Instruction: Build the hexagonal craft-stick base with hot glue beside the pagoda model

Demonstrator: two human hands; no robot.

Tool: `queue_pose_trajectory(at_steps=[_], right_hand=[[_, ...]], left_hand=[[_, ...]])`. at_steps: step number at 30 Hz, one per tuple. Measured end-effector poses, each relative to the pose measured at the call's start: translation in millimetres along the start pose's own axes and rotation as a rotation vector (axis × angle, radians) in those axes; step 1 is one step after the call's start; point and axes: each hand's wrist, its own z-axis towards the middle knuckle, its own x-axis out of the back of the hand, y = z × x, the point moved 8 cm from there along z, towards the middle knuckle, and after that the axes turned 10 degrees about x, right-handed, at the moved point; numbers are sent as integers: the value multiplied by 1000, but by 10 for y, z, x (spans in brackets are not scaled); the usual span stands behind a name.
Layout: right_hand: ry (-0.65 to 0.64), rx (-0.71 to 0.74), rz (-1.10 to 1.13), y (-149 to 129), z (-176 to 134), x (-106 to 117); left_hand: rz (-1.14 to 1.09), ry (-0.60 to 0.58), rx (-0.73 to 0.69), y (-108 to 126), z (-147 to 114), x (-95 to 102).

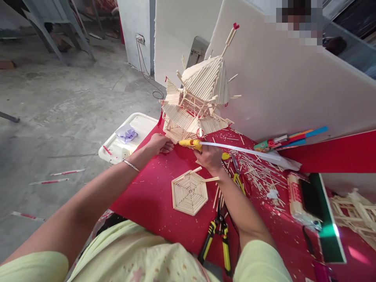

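A pagoda model of pale wooden sticks, with tiered roofs and red trim, stands at the far end of the red table. My left hand is closed at the model's lower front edge, its fingertips partly hidden. In my right hand is a yellow hot glue gun, its nozzle pointing left at the model's base beside my left fingers. A long clear glue stick juts from its rear to the right. Nearer me, a flat hexagonal stick panel lies on the table, with a few sticks projecting from it.
Yellow-and-black cutters lie before me, with loose sticks scattered right. A phone rests on a pack beside a green board. A white tray lid sits left of the red table. White foam boards stand behind.
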Motion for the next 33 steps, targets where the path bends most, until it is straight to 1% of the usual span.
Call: queue_pose_trajectory(at_steps=[8,11,16,21,24,29,33], right_hand=[[151,-159,16,228,-226,285],[172,-232,-6,306,-366,387],[178,-293,-23,353,-557,512],[169,-329,37,378,-656,577],[177,-337,35,376,-705,610],[206,-351,15,380,-797,648],[198,-353,32,391,-848,641]], left_hand=[[-29,61,-18,-31,96,17],[-37,67,-27,-54,110,7],[-55,70,-46,-71,100,9],[-69,55,-52,-66,140,34],[-74,45,-61,-60,173,38],[-83,71,-68,-57,174,37],[-100,98,-64,-69,149,25]])
